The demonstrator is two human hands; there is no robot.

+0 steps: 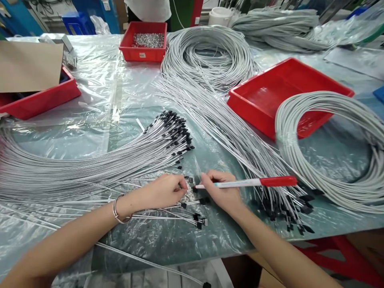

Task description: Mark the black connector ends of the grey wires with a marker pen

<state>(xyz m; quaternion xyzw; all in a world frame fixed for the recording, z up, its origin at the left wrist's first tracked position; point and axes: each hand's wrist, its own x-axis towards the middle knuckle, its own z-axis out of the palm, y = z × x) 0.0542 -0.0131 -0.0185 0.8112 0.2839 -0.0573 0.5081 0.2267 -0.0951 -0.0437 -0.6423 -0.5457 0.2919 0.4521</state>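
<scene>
My left hand (pixel 163 191) is closed in a pinch on a thin grey cable, close to its small dark end piece; the fingers cover part of it. My right hand (pixel 224 191) grips a white marker pen (pixel 243 183) with a red cap on its back end. The pen's tip points left and almost meets the end piece at my left fingertips; I cannot tell whether they touch. Beside my left hand, several loose cables with black ends (pixel 196 217) lie on the table. Behind it spreads a thick bundle of grey cables (pixel 120 162) with black connectors (pixel 177 128).
Another cable bundle (pixel 228 124) runs diagonally beside my right hand. Coiled cables (pixel 288 128) overlap a red tray (pixel 255 102) at right. A larger coil (pixel 177 52) lies behind, near a red bin (pixel 142 55) of small metal parts. Cardboard (pixel 30 66) covers another bin (pixel 45 105).
</scene>
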